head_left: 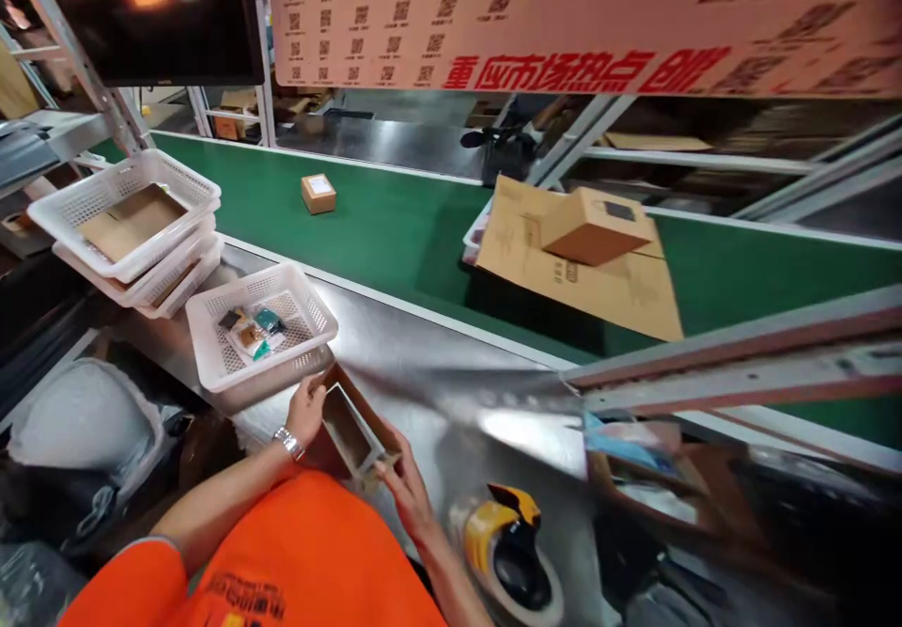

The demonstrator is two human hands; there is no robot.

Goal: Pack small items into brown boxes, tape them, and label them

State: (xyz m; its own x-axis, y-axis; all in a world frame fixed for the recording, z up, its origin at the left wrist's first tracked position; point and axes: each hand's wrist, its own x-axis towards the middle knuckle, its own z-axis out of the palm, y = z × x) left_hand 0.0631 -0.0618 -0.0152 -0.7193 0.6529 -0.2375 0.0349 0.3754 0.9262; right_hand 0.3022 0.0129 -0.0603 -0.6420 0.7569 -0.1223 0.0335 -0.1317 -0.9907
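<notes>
A small open cardboard box (pixel 350 431) is held between both hands over the steel worktop (pixel 437 364). My left hand (pixel 305 408), with a metal watch at the wrist, grips its far left end. My right hand (pixel 405 488) grips its near right corner. Just beyond the box sits a white plastic basket (pixel 211 364) with several small packets inside. A yellow and black tape dispenser (pixel 508 544) lies on the worktop to the right of my right hand.
A stack of white baskets (pixel 49 218) holding cardboard sheets stands at the left. On the green conveyor belt (pixel 395 232) are a small sealed box (pixel 318 193) and a larger box (pixel 596 226) on flat cardboard (pixel 620 293). A metal rail (pixel 739 364) crosses the right.
</notes>
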